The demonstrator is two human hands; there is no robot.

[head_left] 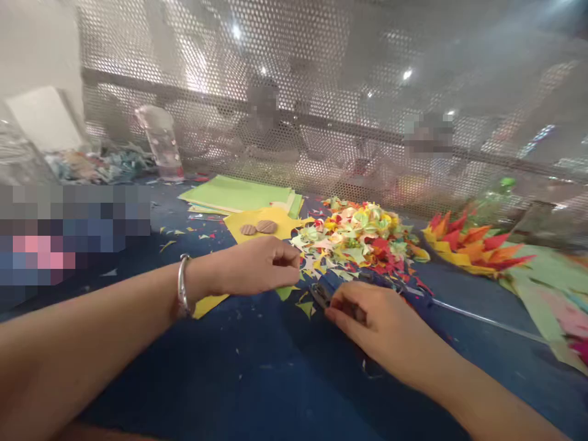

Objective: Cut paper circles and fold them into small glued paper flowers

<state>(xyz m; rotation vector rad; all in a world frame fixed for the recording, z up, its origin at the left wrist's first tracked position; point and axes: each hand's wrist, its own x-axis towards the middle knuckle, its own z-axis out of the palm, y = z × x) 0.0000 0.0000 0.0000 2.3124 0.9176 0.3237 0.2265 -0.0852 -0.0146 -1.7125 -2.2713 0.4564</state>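
My left hand (pixel 261 263): fingers curled, across the yellow sheet (pixel 236 225); can't tell if it grips anything. My right hand (pixel 367 315): fingers bent, fingertips right at a blurred dark tool (pixel 320 295), mid-surface; can't tell if gripped. Two brown discs (pixel 258 228) on the sheet. Toward the blue surface's (pixel 275 386) far edge: green sheets (pixel 239 193), paper scraps pile (pixel 367 229). Nearer right edge: red-orange-yellow paper piece (pixel 475 245).
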